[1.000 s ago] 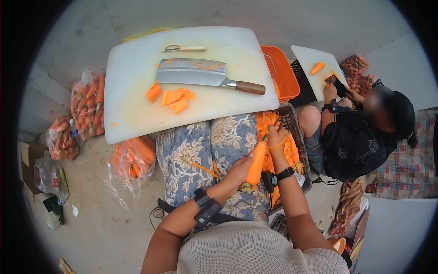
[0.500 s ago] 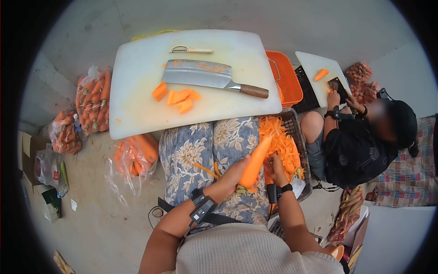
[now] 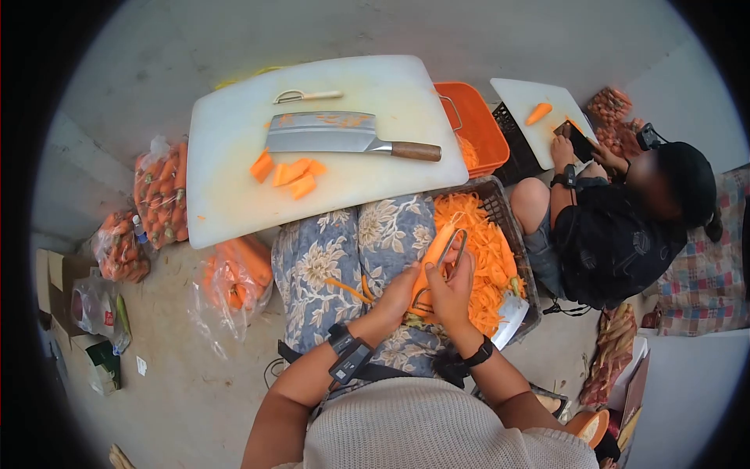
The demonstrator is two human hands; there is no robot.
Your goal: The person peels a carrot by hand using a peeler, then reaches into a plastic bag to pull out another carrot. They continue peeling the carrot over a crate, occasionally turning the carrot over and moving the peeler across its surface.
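Note:
My left hand (image 3: 394,301) is closed around the thick end of a large carrot (image 3: 433,252), which points up and away over my lap. In my right hand (image 3: 455,293) is a metal-framed peeler (image 3: 465,241), lying against the carrot's side. My right fingers and the carrot hide part of the peeler. Just beyond and right of my hands, orange peelings (image 3: 488,254) fill a dark crate (image 3: 533,301). A flat pale piece (image 3: 512,314) sticks out at the crate's near corner.
Ahead stands a white cutting board (image 3: 226,156) with a cleaver (image 3: 324,134), another peeler (image 3: 312,96) and carrot chunks (image 3: 293,172). Bagged carrots (image 3: 162,191) are at left. An orange bin (image 3: 469,109) stands behind the crate. At right, a person (image 3: 625,227) works at a smaller board (image 3: 519,102).
My right hand has come up from the crate to the carrot, with the peeler now showing in it. The carrot and left hand have shifted slightly left in view.

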